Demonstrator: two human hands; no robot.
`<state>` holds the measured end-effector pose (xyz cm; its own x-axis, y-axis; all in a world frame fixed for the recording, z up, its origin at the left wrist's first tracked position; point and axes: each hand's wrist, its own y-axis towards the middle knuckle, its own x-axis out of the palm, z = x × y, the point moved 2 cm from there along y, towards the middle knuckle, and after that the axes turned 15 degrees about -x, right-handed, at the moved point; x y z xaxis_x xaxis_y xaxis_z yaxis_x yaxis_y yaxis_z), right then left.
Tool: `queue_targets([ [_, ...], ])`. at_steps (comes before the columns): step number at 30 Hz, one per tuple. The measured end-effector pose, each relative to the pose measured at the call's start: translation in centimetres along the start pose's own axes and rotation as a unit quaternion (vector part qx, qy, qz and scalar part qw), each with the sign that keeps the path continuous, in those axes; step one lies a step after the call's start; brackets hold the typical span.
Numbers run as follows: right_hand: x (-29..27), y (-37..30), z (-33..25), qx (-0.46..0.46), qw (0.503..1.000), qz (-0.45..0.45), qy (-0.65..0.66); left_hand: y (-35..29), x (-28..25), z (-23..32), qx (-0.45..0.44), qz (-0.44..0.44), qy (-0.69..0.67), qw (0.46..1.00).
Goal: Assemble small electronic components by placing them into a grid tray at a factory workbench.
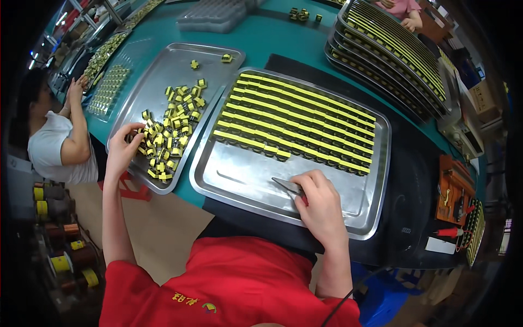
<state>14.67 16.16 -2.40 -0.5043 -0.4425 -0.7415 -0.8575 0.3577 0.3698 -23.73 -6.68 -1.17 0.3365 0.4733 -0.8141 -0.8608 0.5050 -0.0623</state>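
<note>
At the left edge of the left metal tray [202,50], my left hand [126,146] reaches into a loose pile of small yellow-and-black transformers [175,117]. Its thumb and fingers close around one at the pile's edge, which they partly hide. My right hand [322,204] grips a pair of pointed grey pliers [287,186]; a bit of red handle shows by the thumb. The pliers' tips point left, above the bare near part of the right metal tray [239,182]. Several neat rows of transformers [305,117] fill that tray's far part, the nearest row ending in two offset pieces.
Stacked trays of transformers [389,60] stand at the far right. A clear plastic tray [212,19] lies at the back. An orange tool box [453,191] and a red-handled tool [448,232] sit at right. One co-worker [62,131] is at left, another [406,13] across the table.
</note>
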Motion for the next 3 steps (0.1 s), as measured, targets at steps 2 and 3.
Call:
queue_targets([
  [2,0.03,0.15,-0.06,-0.003,1.0,-0.004,-0.008,0.3,-0.61,-0.08,0.063,0.037,-0.004,0.997],
  [3,0.09,0.12,-0.04,-0.004,1.0,-0.004,-0.014,0.17,-1.06,-0.17,0.062,0.039,-0.001,0.997],
])
